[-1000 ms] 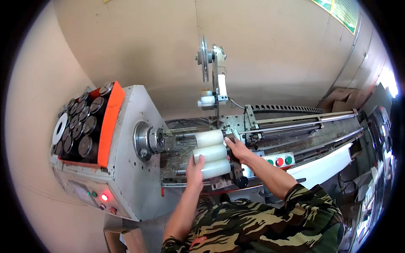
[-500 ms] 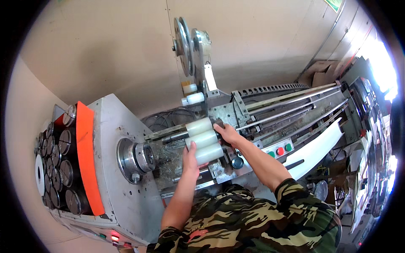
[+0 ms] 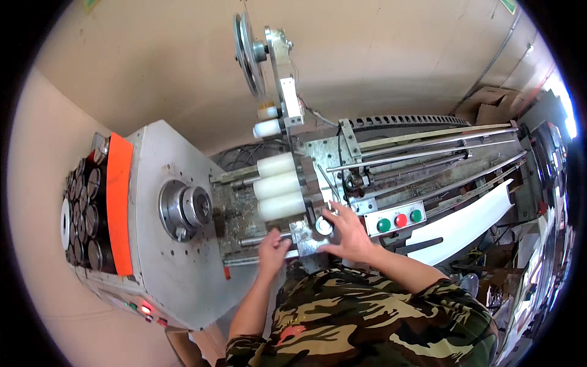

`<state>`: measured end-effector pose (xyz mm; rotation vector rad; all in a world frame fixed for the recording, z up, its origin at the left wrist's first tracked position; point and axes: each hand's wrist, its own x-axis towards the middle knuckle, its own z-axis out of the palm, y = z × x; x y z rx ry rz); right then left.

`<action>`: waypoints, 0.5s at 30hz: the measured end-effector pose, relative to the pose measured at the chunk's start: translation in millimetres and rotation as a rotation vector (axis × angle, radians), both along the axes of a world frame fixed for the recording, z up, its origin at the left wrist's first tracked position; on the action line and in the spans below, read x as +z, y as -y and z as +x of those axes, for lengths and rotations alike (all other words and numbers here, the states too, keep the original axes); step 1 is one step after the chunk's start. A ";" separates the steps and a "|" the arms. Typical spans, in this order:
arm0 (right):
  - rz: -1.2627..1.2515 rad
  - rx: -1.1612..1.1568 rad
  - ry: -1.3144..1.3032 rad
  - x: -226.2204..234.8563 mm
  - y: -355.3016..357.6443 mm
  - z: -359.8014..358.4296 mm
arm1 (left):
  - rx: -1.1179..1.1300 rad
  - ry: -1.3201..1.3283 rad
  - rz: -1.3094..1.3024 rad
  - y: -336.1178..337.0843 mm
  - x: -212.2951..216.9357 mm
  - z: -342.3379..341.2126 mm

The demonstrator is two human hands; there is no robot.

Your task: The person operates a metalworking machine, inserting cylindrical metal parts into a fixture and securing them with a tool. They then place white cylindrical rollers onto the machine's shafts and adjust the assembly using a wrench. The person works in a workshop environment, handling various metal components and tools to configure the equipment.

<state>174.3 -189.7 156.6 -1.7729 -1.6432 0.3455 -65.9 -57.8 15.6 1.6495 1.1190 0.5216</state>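
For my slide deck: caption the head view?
Left hand and right hand on a winding machine below three white rollers.

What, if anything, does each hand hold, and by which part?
The left hand grips a metal rod near its right end. The right hand rests fingers on a round white knob; a closed grip cannot be told.

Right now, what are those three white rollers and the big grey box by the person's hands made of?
The three white rollers look like smooth matte plastic or rubber: even cream colour, no glare, though I can't be sure which. The grey machine housing looks like painted sheet metal, with flat panels and bolt holes. The round chuck on it is bare steel, shiny and silver. The left hand and right hand rest on dull, stained metal parts.
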 end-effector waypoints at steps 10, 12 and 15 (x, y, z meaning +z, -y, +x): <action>-0.027 0.045 -0.086 -38.9 -23.0 15.1 | -0.197 -0.327 0.206 22.6 2.1 40.1; -0.073 0.024 -0.125 -43.4 -26.0 16.0 | -0.195 -0.372 0.162 18.5 5.3 44.9; -0.032 0.034 -0.072 -45.7 -28.1 21.7 | -0.203 -0.339 0.162 13.6 6.0 50.3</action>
